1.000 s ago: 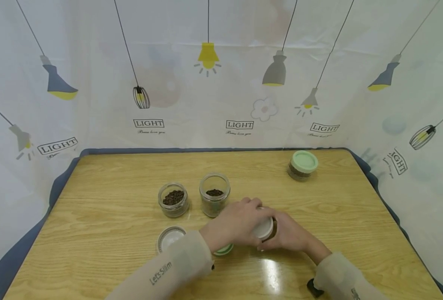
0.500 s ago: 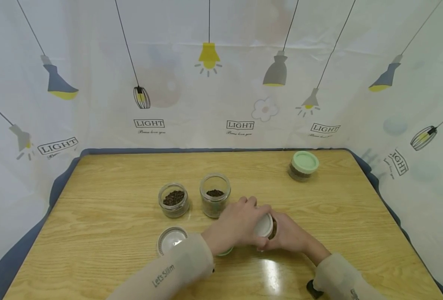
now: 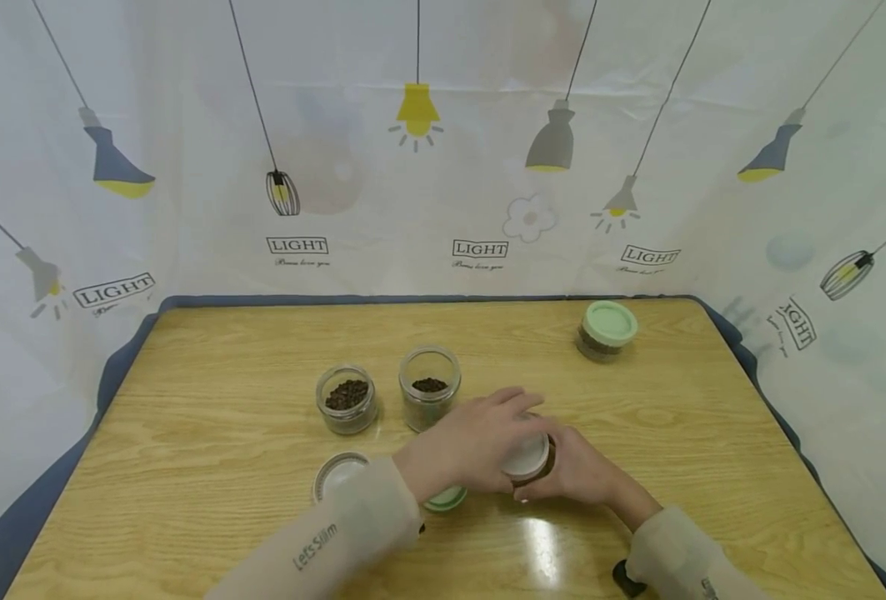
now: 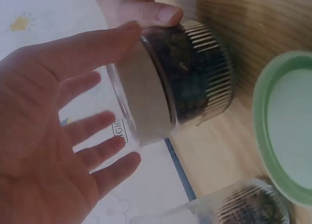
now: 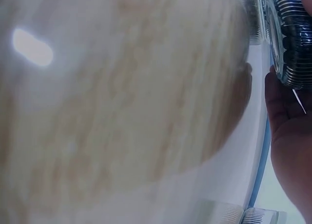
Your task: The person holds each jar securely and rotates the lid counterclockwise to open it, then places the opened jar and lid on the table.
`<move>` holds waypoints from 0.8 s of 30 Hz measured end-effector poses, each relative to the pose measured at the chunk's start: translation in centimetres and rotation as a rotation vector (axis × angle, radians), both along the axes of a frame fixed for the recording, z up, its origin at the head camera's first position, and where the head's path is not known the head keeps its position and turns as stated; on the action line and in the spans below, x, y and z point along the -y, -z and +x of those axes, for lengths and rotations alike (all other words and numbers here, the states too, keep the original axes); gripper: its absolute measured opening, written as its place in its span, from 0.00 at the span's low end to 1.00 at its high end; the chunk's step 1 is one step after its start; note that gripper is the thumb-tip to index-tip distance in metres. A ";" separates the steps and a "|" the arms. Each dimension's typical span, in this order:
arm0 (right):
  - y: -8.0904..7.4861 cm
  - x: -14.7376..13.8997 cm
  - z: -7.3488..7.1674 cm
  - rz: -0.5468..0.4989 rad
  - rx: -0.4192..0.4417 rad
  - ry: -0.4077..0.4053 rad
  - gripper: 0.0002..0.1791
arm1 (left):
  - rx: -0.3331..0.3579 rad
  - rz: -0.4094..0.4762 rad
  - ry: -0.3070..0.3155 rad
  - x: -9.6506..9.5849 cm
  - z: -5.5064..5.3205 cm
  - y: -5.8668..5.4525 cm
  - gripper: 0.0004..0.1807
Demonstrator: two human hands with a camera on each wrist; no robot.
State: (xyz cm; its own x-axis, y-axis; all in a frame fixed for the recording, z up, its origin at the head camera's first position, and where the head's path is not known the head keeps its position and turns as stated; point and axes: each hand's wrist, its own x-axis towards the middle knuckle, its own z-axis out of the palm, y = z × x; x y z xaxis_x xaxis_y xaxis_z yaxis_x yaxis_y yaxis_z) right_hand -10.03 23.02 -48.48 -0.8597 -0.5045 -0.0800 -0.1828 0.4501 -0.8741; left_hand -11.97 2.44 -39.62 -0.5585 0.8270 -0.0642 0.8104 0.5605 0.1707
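Note:
In the head view my right hand (image 3: 581, 471) grips a ribbed glass jar (image 4: 192, 72) of dark brown beans from the right, above the table's near middle. A whitish lid (image 3: 527, 458) sits on the jar's mouth, facing me. My left hand (image 3: 468, 446) is at the lid's left. The left wrist view shows its fingers spread and nearly straight, apart from the lid, while the thumb (image 4: 102, 46) lies along the lid's edge. At the right edge of the right wrist view, part of the right hand (image 5: 292, 141) shows with the ribbed jar.
Two uncovered glass jars, a short one (image 3: 347, 400) and a taller one (image 3: 429, 392), hold dark beans. A clear-rimmed lid (image 3: 335, 475) and a green-rimmed lid (image 3: 446, 498) lie partly behind the left arm. A green-lidded jar (image 3: 608, 329) stands at the table's back right.
My left hand's fingers have loosened from round the lid and lifted, and its forearm has shifted slightly left. The right hand keeps hold of the jar in nearly the same place.

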 end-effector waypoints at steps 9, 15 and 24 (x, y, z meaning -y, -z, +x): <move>0.1 0.1 0.1 -0.007 -0.028 -0.008 0.42 | 0.061 -0.019 0.009 0.0 -0.3 0.0 0.44; 0.1 0.2 0.3 0.005 -0.046 0.034 0.48 | 0.007 0.000 -0.028 -0.3 -0.2 0.0 0.41; 0.0 0.2 0.6 0.024 -0.044 0.062 0.51 | -0.056 -0.041 -0.125 -0.8 0.3 0.1 0.43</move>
State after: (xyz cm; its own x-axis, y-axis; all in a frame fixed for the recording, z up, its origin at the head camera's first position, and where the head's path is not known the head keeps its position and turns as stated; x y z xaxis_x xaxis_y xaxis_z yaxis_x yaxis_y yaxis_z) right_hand -9.47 22.81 -48.52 -0.8922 -0.4486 -0.0530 -0.1918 0.4825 -0.8546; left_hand -11.70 3.21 -39.73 -0.6606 0.7482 -0.0621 0.7415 0.6631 0.1022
